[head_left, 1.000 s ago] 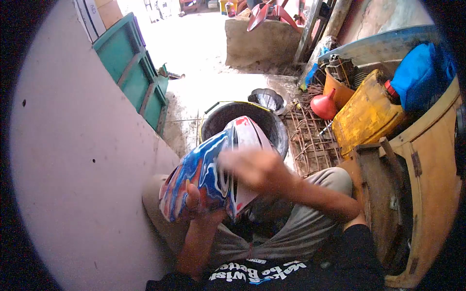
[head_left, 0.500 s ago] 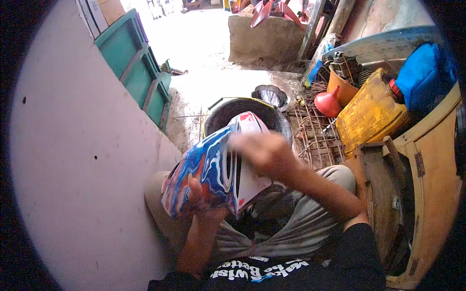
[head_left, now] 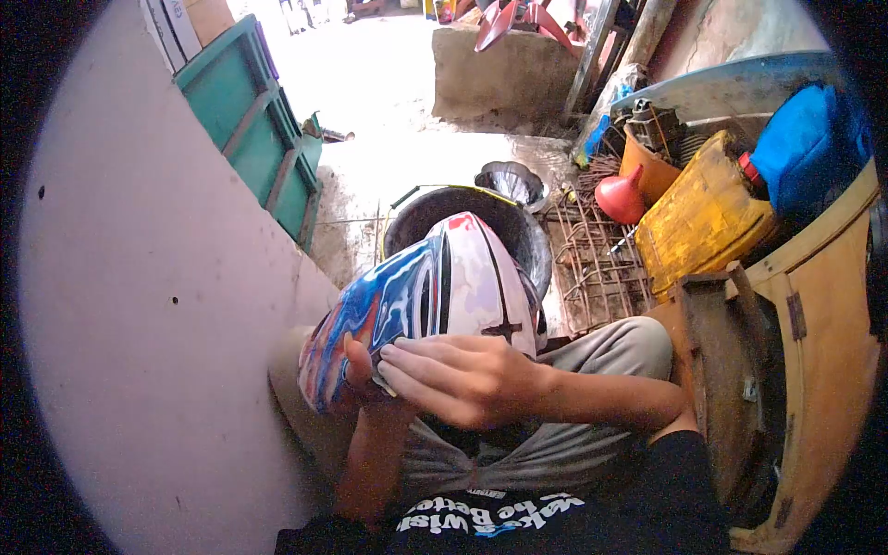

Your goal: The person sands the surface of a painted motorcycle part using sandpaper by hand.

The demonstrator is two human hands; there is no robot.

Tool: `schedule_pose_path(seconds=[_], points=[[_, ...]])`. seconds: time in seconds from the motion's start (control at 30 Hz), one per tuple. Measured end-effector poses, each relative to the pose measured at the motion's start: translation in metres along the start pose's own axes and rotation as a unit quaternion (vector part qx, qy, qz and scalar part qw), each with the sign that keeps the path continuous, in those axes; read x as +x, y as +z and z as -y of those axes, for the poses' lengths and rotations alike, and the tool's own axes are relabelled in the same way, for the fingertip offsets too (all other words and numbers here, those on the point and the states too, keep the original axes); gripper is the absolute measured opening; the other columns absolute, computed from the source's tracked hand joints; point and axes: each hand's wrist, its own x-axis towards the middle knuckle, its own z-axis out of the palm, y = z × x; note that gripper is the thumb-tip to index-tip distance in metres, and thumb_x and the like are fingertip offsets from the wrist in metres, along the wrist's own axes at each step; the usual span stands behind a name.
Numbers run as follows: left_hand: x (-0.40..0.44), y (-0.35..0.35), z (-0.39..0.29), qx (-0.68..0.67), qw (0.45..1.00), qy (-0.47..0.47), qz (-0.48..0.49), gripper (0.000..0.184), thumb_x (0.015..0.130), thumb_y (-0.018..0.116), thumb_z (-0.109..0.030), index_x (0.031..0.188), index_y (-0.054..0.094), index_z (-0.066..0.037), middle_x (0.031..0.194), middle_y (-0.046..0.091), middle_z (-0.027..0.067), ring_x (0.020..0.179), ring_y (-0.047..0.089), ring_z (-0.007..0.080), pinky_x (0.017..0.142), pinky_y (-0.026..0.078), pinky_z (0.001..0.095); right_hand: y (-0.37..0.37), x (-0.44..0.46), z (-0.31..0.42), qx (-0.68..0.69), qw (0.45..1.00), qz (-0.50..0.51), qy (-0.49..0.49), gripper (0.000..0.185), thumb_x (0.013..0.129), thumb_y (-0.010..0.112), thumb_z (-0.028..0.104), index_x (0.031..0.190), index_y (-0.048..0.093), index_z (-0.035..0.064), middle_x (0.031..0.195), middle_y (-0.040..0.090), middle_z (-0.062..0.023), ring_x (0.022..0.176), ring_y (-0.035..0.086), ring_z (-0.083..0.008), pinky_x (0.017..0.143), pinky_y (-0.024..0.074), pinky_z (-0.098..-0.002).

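A glossy helmet [head_left: 393, 287], with blue, white and orange swirls on one side and a white, black-lined part, rests over my lap, tilted. My left hand [head_left: 356, 379] grips its lower edge from below, thumb up on the swirled side. Across the helmet's near lower edge lies my right hand [head_left: 462, 375], fingers bent and pressed together, with greyish-white fingertips close to the left thumb. Whatever sits under those fingertips is hidden. Just beyond the helmet stands a black bucket [head_left: 421, 220], partly covered by it.
A pale wall [head_left: 166, 305] rises close on the left, with a green panel [head_left: 245, 111] beyond. To the right are a rusty metal grid [head_left: 592, 264], a red funnel [head_left: 621, 196], a yellow jerrycan [head_left: 708, 222] and wooden furniture [head_left: 814, 370]. A dark scalloped bowl [head_left: 513, 180] sits behind the bucket.
My right hand has moved down from the helmet's upper part to its near lower edge, beside my left thumb. The helmet has turned slightly, showing more of its white part.
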Motion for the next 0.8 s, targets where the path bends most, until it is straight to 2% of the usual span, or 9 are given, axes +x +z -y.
schedule_pose_path(seconds=[0.13, 0.2, 0.23, 0.3, 0.43, 0.6, 0.7, 0.73, 0.8], points=[[0.009, 0.057, -0.012, -0.049, 0.994, 0.032, -0.097, 0.110, 0.083, 0.068, -0.077, 0.155, 0.038, 0.000, 0.145, 0.056, 0.0196, 0.132, 0.058, 0.0330, 0.115, 0.046, 0.0473, 0.003, -0.010, -0.077, -0.053, 0.981, 0.047, 0.178, 0.027, 0.089, 0.065, 0.016, 0.113, 0.069, 0.0056, 0.104, 0.076, -0.0115, 0.089, 0.076, -0.0256, 0.072, 0.0619, -0.0382], [0.013, 0.054, -0.010, 0.083, 0.990, 0.037, -0.107, 0.112, 0.083, 0.068, -0.077, 0.157, 0.034, -0.001, 0.147, 0.056, 0.0179, 0.135, 0.056, 0.0330, 0.116, 0.046, 0.0458, 0.002, -0.016, -0.069, -0.088, 0.974, 0.099, 0.182, 0.027, 0.088, 0.066, 0.014, 0.114, 0.069, 0.0063, 0.104, 0.076, -0.0116, 0.089, 0.076, -0.0259, 0.073, 0.0625, -0.0377], [0.018, 0.051, -0.007, 0.050, 0.996, 0.075, -0.024, 0.109, 0.082, 0.067, -0.079, 0.152, 0.041, 0.001, 0.145, 0.057, 0.0176, 0.131, 0.059, 0.0324, 0.115, 0.046, 0.0466, 0.002, -0.012, -0.050, -0.050, 0.991, 0.031, 0.120, 0.027, 0.088, 0.066, 0.014, 0.113, 0.070, 0.0058, 0.106, 0.076, -0.0126, 0.090, 0.076, -0.0262, 0.075, 0.0628, -0.0372], [0.030, 0.048, -0.010, 0.056, 0.995, 0.077, -0.027, 0.110, 0.082, 0.067, -0.080, 0.152, 0.041, 0.001, 0.145, 0.057, 0.0177, 0.131, 0.059, 0.0324, 0.116, 0.046, 0.0467, 0.005, -0.001, -0.009, 0.033, 0.998, -0.046, 0.022, 0.025, 0.088, 0.067, 0.013, 0.111, 0.072, 0.0054, 0.113, 0.075, -0.0147, 0.095, 0.077, -0.0266, 0.081, 0.0632, -0.0360], [0.017, 0.042, -0.008, 0.071, 0.995, 0.060, -0.030, 0.111, 0.082, 0.065, -0.081, 0.152, 0.041, 0.001, 0.145, 0.057, 0.0180, 0.131, 0.058, 0.0322, 0.116, 0.046, 0.0472, 0.001, -0.015, -0.070, 0.006, 0.982, 0.025, 0.190, 0.022, 0.088, 0.068, 0.013, 0.109, 0.074, 0.0084, 0.115, 0.076, -0.0131, 0.098, 0.077, -0.0272, 0.083, 0.0630, -0.0371], [0.013, 0.036, -0.001, 0.076, 0.995, 0.058, -0.030, 0.113, 0.081, 0.064, -0.083, 0.153, 0.041, 0.001, 0.145, 0.056, 0.0185, 0.131, 0.058, 0.0320, 0.116, 0.045, 0.0478, -0.006, 0.002, -0.006, 0.040, 0.999, -0.007, 0.026, 0.019, 0.091, 0.067, 0.012, 0.108, 0.073, 0.0100, 0.120, 0.075, -0.0108, 0.106, 0.075, -0.0227, 0.087, 0.0627, -0.0359], [0.003, 0.030, -0.004, 0.079, 0.995, 0.053, -0.037, 0.114, 0.081, 0.063, -0.084, 0.153, 0.041, 0.001, 0.145, 0.056, 0.0188, 0.132, 0.058, 0.0319, 0.116, 0.045, 0.0482, 0.000, -0.010, -0.059, -0.005, 0.978, 0.072, 0.195, 0.026, 0.088, 0.068, 0.011, 0.113, 0.072, 0.0079, 0.107, 0.077, -0.0138, 0.094, 0.076, -0.0263, 0.079, 0.0621, -0.0376], [0.003, 0.030, -0.002, 0.077, 0.995, 0.052, -0.037, 0.114, 0.081, 0.063, -0.084, 0.153, 0.041, 0.001, 0.145, 0.056, 0.0189, 0.132, 0.058, 0.0318, 0.116, 0.045, 0.0483, 0.002, -0.007, -0.079, -0.019, 0.985, -0.009, 0.169, 0.029, 0.089, 0.068, 0.011, 0.117, 0.070, 0.0067, 0.100, 0.076, -0.0153, 0.089, 0.076, -0.0280, 0.076, 0.0618, -0.0389], [0.002, 0.029, 0.002, 0.076, 0.995, 0.054, -0.033, 0.115, 0.080, 0.062, -0.085, 0.153, 0.040, 0.001, 0.145, 0.056, 0.0191, 0.132, 0.058, 0.0317, 0.116, 0.045, 0.0486, 0.003, -0.014, -0.054, 0.001, 0.987, 0.024, 0.161, 0.027, 0.092, 0.066, 0.012, 0.117, 0.072, 0.0067, 0.108, 0.077, -0.0140, 0.096, 0.076, -0.0266, 0.080, 0.0626, -0.0383]])
